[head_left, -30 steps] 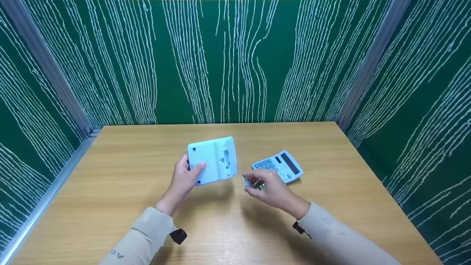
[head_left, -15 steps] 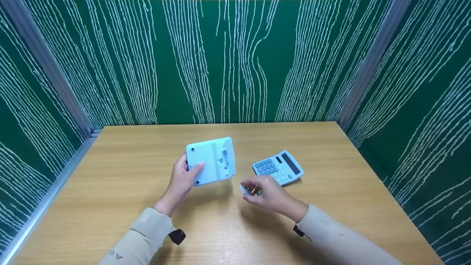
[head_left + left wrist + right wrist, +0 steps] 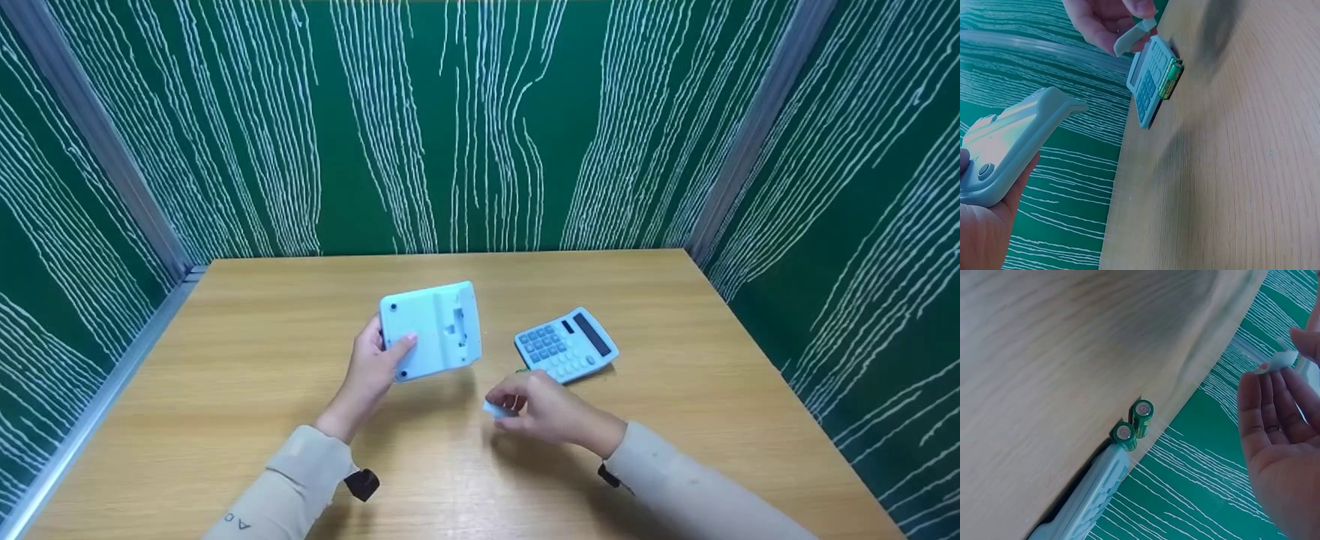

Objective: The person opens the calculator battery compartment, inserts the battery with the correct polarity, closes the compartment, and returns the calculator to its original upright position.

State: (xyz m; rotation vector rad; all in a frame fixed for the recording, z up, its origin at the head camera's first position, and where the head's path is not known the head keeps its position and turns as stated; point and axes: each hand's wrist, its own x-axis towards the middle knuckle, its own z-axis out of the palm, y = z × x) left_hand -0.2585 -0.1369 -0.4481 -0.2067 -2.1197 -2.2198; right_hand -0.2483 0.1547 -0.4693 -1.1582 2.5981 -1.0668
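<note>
12 o'clock = far wall (image 3: 472, 150). Left grip (image 3: 375, 358) is clamped on the pale blue unit (image 3: 426, 330): thumb flat on its back panel, other fingers wrapped behind. Unit is up off the counter (image 3: 262, 337), tilted, back facing me. Squarish with rounded corners, smooth panel, dark round feet (image 3: 394, 306) at the 9 o'clock corners, recessed bay with a long slot on the 3 o'clock side. It sits at 2 o'clock from my left palm, 10 o'clock from my right grip (image 3: 551, 409).

Right grip is pinching a small pale blue piece (image 3: 496, 410) between thumb and fingers. Left wrist view shows it as a slim strip with a stub at one end. Piece hangs above the counter, well apart from the unit.

Pose: left forearm comes in from 7 o'clock, right from 5. Right grip is the lower of the two in head view. Pale sleeves (image 3: 292, 472) down to both wrists, black block (image 3: 363, 484) under the left cuff.

Second calculator (image 3: 568, 345) lies face up on the counter, just past my right grip at 12 to 1: grey keys, dark display. Two green batteries (image 3: 1143, 422) right by its edge; can't tell if they touch it. Head view mostly hides them behind my fingers.
</note>
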